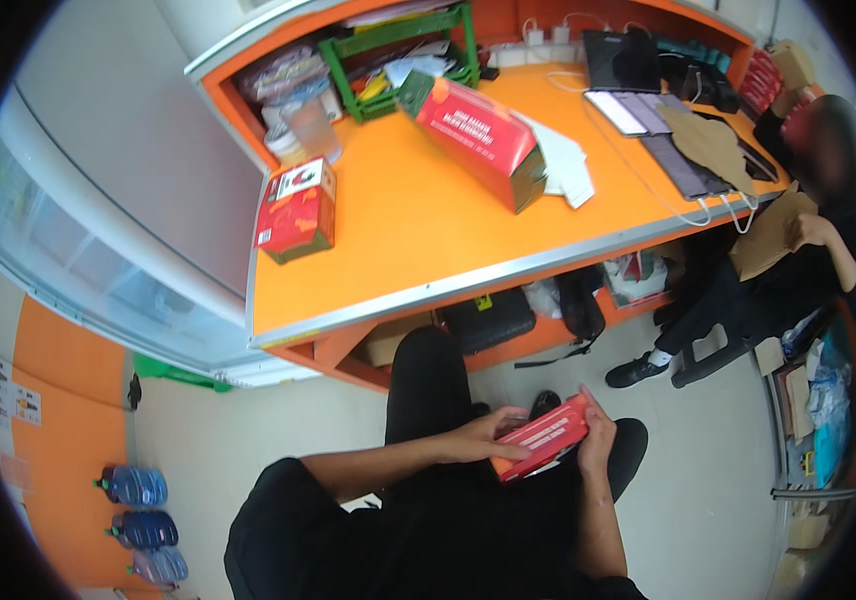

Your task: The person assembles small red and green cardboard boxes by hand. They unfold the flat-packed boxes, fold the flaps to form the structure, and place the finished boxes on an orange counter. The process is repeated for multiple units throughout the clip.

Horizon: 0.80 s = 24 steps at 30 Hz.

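red box, orange at one end and white-printed, is clamped in both hands.

Held red box, large carton — white lettering, blurred.

Brightly lit; dark, bowed edges
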Motion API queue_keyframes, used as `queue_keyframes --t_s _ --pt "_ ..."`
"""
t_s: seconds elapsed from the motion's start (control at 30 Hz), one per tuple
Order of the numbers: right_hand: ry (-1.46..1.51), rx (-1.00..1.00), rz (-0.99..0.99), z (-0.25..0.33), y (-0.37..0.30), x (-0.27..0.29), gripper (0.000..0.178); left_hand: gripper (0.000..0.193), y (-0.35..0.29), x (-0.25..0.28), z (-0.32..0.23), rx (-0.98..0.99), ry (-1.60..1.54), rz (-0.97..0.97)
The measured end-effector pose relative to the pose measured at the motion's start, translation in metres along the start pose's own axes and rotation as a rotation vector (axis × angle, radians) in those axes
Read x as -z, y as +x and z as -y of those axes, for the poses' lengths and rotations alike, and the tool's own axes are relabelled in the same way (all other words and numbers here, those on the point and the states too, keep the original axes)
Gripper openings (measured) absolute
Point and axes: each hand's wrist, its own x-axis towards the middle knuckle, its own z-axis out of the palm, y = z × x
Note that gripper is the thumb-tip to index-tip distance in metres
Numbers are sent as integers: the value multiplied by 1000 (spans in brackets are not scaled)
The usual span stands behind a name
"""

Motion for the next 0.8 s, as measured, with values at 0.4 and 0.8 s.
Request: queue_keyframes --t_s 0.4,0.8 --pt "144 119 -487 56 11 -19 54 47 34 -54 -39 -608 -46 -711" --pt "-50 552 173 241 52 -88 58 77 -136 29 -176 -663 692 -641"
